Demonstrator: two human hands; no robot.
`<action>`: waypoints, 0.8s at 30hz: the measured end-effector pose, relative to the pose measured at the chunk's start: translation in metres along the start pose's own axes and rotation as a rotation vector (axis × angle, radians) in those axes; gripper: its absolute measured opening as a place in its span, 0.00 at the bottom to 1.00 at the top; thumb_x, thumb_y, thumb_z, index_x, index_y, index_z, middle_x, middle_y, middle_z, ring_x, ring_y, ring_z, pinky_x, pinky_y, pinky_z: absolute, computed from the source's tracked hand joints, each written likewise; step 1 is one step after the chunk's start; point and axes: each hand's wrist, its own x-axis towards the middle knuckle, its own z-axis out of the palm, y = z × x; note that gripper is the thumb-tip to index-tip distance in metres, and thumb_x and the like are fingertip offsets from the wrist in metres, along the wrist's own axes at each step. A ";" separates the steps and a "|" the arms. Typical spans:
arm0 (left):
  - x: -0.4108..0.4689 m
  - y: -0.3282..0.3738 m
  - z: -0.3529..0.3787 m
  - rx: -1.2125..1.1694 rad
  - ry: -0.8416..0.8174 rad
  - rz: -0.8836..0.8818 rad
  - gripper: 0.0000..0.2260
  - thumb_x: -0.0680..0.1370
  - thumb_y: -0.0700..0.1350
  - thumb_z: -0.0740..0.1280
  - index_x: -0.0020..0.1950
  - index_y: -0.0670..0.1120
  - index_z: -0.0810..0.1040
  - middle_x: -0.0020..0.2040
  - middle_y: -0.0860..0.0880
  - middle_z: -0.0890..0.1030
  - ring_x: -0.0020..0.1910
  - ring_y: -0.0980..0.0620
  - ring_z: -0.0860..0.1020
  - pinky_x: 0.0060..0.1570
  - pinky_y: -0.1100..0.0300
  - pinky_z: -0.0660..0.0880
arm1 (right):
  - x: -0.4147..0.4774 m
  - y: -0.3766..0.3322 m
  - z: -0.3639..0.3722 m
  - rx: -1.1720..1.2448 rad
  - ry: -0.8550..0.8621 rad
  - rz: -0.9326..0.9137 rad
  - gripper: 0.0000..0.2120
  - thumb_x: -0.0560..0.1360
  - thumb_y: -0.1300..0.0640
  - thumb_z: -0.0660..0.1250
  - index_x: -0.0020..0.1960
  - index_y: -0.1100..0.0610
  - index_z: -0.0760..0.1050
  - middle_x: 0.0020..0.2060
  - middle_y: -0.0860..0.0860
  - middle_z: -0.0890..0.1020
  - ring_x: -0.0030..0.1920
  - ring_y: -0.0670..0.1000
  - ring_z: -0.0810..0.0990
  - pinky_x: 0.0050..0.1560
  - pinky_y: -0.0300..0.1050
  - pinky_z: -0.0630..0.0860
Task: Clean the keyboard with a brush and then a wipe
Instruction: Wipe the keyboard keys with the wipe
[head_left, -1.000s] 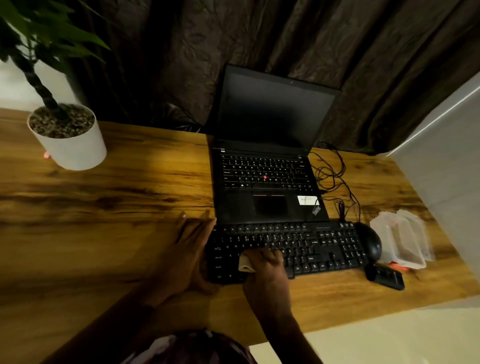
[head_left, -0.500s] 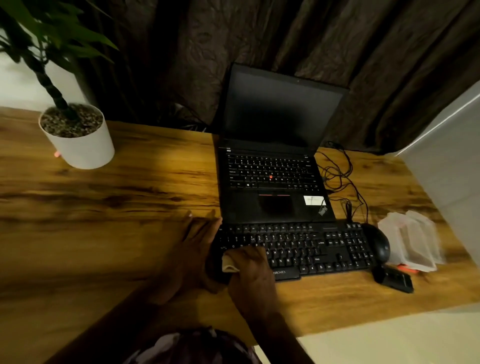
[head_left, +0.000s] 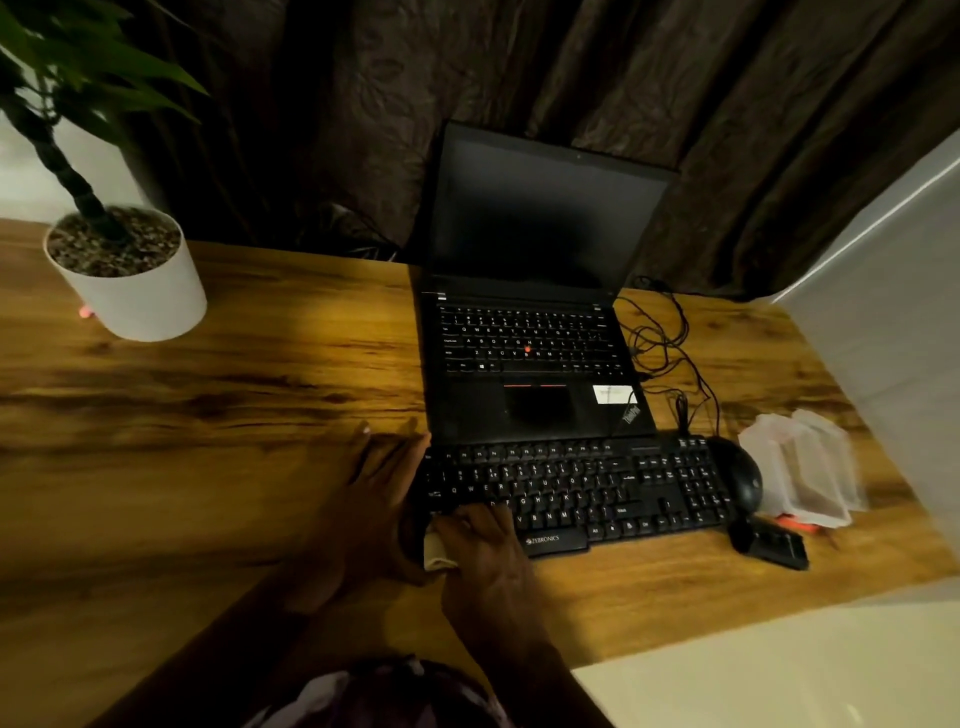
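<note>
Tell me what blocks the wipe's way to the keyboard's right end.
Nothing visible does. The right hand holds the wipe at the left front corner of the keyboard, and the keys to its right lie bare. The mouse sits just past the right end, off the keys.

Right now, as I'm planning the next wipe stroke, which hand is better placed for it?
Right. The right hand holds the wipe on the keyboard at its lower-left keys; the left hand lies flat against its left end, holding nothing.

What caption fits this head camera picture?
Right hand presses a wipe on the keyboard; left hand steadies its left end.
</note>
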 end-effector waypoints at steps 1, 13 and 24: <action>-0.001 -0.001 0.001 0.003 0.006 0.008 0.60 0.63 0.80 0.60 0.77 0.34 0.57 0.73 0.42 0.69 0.74 0.42 0.64 0.72 0.33 0.48 | -0.001 -0.004 0.001 -0.001 -0.016 -0.010 0.17 0.66 0.58 0.57 0.50 0.51 0.78 0.50 0.48 0.78 0.51 0.53 0.74 0.42 0.44 0.77; 0.000 -0.001 0.004 -0.012 0.009 0.015 0.60 0.64 0.81 0.58 0.78 0.34 0.56 0.73 0.41 0.70 0.72 0.39 0.67 0.73 0.32 0.49 | -0.004 -0.009 0.004 -0.035 -0.038 0.026 0.15 0.66 0.61 0.60 0.48 0.50 0.78 0.49 0.48 0.78 0.52 0.53 0.74 0.43 0.45 0.77; 0.001 -0.001 0.003 -0.036 0.018 -0.008 0.65 0.57 0.81 0.62 0.79 0.37 0.54 0.73 0.42 0.70 0.73 0.43 0.62 0.73 0.36 0.46 | -0.009 0.013 -0.005 -0.107 0.059 0.154 0.17 0.66 0.61 0.54 0.46 0.51 0.79 0.48 0.47 0.78 0.47 0.52 0.74 0.35 0.40 0.71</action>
